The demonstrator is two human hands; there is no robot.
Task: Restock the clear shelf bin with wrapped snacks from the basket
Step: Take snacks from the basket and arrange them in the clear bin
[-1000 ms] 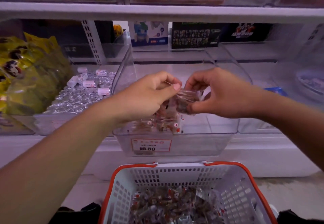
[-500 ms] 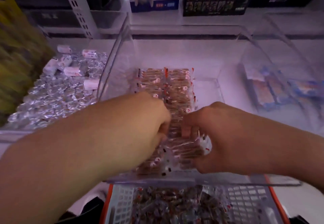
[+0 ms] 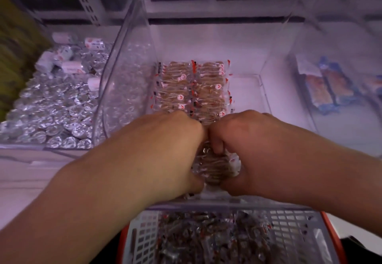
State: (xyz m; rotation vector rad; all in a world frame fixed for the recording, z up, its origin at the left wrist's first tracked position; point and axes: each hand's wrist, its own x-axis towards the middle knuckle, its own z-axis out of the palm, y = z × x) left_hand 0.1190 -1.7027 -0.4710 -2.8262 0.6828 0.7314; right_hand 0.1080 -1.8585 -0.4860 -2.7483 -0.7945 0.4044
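Holding a small bundle of wrapped snacks (image 3: 217,166) between both hands, I have it low at the near end of the clear bin (image 3: 132,61). My left hand (image 3: 165,152) curls round the bundle's left side and my right hand (image 3: 248,146) clamps its right side, thumb underneath; both grips are closed on the bundle, knuckles touching above it. Just beyond my knuckles, two neat rows of stocked snacks (image 3: 192,86) lie flat on the bin floor. The right part of the bin floor is bare. Below the bin's front lip sits the basket (image 3: 293,228), holding loose snacks. Left of the bin, a neighbouring tray (image 3: 62,150) holds foil candies (image 3: 55,106). Blue packets (image 3: 328,90) lie to the right.
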